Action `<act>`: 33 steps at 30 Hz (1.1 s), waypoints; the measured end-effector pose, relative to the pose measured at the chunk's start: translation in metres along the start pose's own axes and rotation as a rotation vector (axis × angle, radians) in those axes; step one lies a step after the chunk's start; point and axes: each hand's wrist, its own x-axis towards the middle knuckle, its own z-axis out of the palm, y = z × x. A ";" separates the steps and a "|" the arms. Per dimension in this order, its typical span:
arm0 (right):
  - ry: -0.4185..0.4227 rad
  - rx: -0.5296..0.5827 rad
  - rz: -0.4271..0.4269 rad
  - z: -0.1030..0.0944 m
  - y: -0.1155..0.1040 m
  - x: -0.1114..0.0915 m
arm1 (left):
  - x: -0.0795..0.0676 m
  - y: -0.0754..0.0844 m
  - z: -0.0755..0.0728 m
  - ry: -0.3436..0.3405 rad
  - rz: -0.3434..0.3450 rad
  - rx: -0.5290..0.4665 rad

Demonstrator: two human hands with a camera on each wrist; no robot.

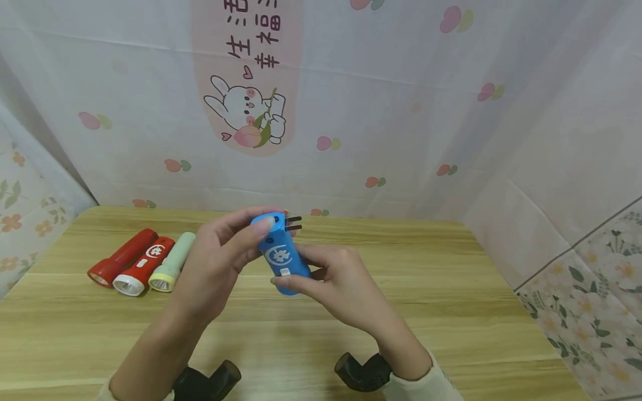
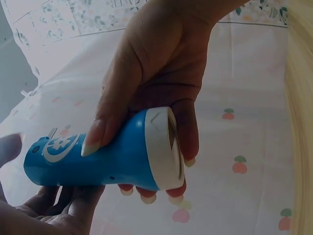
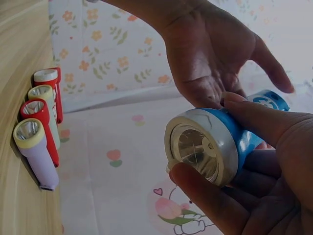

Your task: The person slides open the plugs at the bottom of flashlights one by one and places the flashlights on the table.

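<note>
A blue flashlight (image 1: 288, 259) with a white emblem is held in the air above the table. Two dark plug prongs (image 1: 293, 226) stick out sideways from its tail. My left hand (image 1: 220, 256) has its fingers behind the tail end; in the left wrist view, its thumb (image 2: 9, 149) stands apart from the body. My right hand (image 1: 343, 284) grips the lamp end, thumb near the white switch (image 1: 285, 272). The right wrist view shows the clear lens (image 3: 198, 152) and pale rim, with a right fingertip against the rim.
On the table's left lie a dark red flashlight (image 1: 125, 256), a red one (image 1: 145, 264) with a white rim and a pale green one (image 1: 175, 259). A lavender flashlight (image 3: 41, 164) shows beside them in the right wrist view. Behind the table hangs a printed cloth (image 1: 381, 111).
</note>
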 end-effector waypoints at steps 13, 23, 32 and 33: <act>-0.044 0.084 0.116 -0.004 0.004 0.001 | 0.003 0.003 -0.006 0.089 -0.050 0.344; -0.140 0.059 0.201 -0.004 0.003 0.001 | 0.013 -0.008 -0.014 0.081 -0.115 0.332; -0.116 -0.052 0.276 0.001 0.006 0.003 | 0.021 -0.021 -0.017 0.108 -0.184 0.316; -0.116 -0.062 0.280 0.001 0.007 0.003 | 0.022 -0.022 -0.017 0.110 -0.192 0.316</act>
